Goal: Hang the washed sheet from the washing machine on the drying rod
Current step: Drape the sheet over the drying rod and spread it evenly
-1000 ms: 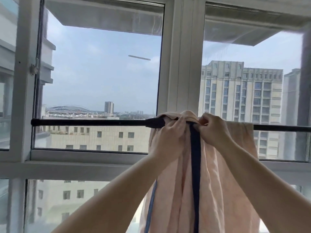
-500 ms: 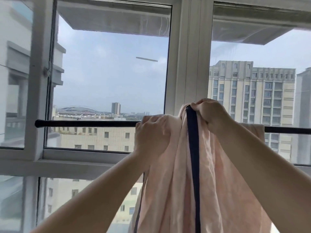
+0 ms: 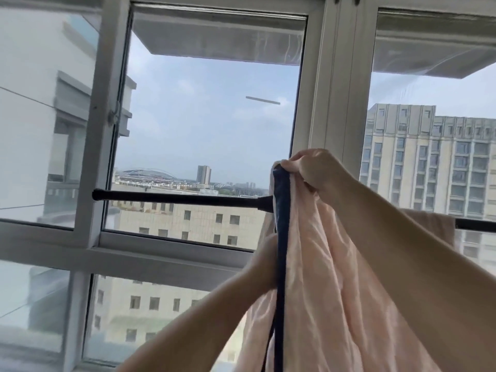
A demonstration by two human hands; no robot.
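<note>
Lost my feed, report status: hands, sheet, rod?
Right hand grips sheet by top edge, above rod. Left hand behind sheet, fingers hidden. Right end draped over rod. Nothing obstructing.

Soft cloth is hanging against a matt rod and glossy glass.

The pale pink cloth sheet is showing a soft, matt, heavily creased surface, while the dark navy fabric band along its edge is lying smoother and flatter. The thin black drying rod is looking matt, like coated metal. The white window frame is looking smooth and faintly satin, either plastic or painted metal, and the clear glass panes are throwing glossy reflections.
</note>
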